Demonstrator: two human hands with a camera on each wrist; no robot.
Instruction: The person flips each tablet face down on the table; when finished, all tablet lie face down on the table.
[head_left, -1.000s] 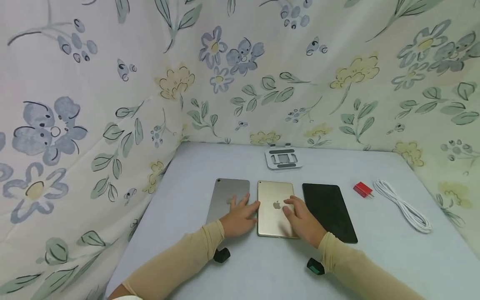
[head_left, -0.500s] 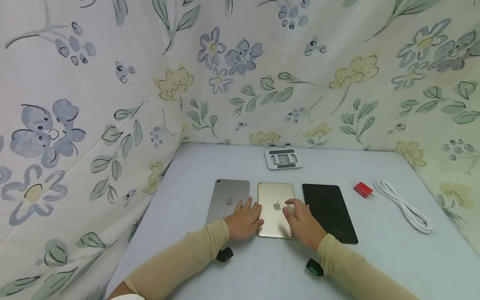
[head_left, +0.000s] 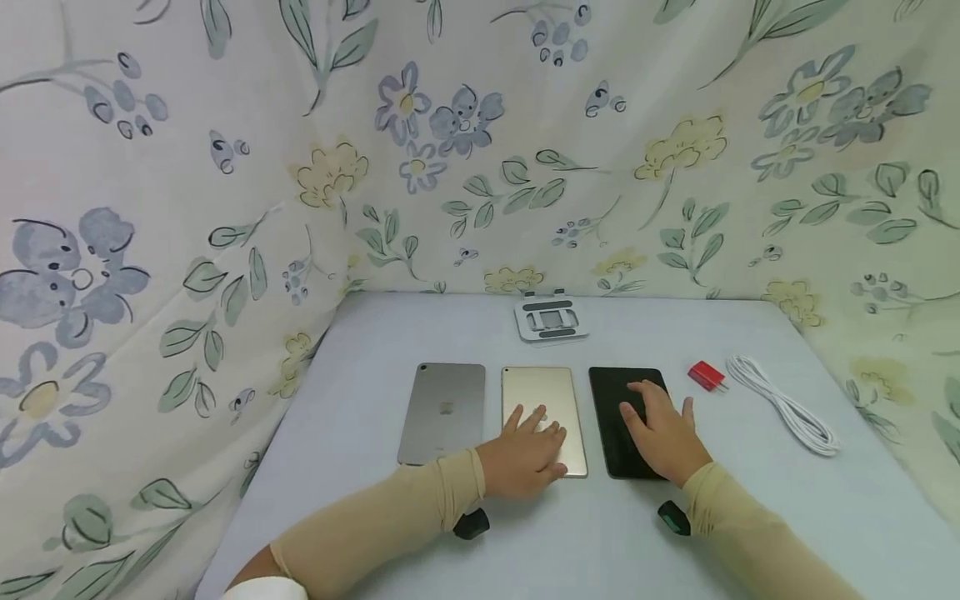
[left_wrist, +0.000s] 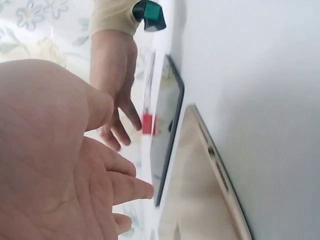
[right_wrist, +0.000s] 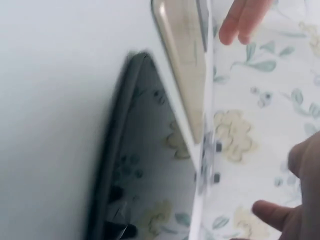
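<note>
My left hand (head_left: 522, 457) is over the gold tablet (head_left: 536, 379), its fingers spread. In the left wrist view the left palm (left_wrist: 45, 150) appears raised above that tablet's back. My right hand (head_left: 663, 433) is over the black tablet (head_left: 611, 392), thumb and fingers apart. The right wrist view shows this tablet's glossy screen (right_wrist: 150, 165), with the right fingers (right_wrist: 272, 215) off to the side, apart from it. Neither hand grips anything. A grey tablet (head_left: 444, 408) lies back side up at the left, beside the gold one.
A silver folding stand (head_left: 551, 319) lies flat at the back of the white table (head_left: 420, 329). Right of the black tablet lie a red charger plug (head_left: 707, 376) and a coiled white cable (head_left: 783, 404). A floral curtain (head_left: 450, 225) hangs behind and at the sides.
My left hand has moved right from the gold tablet's left edge to over its middle. My right hand has left the gold tablet and gone right, over the black one. The head view shifted slightly.
</note>
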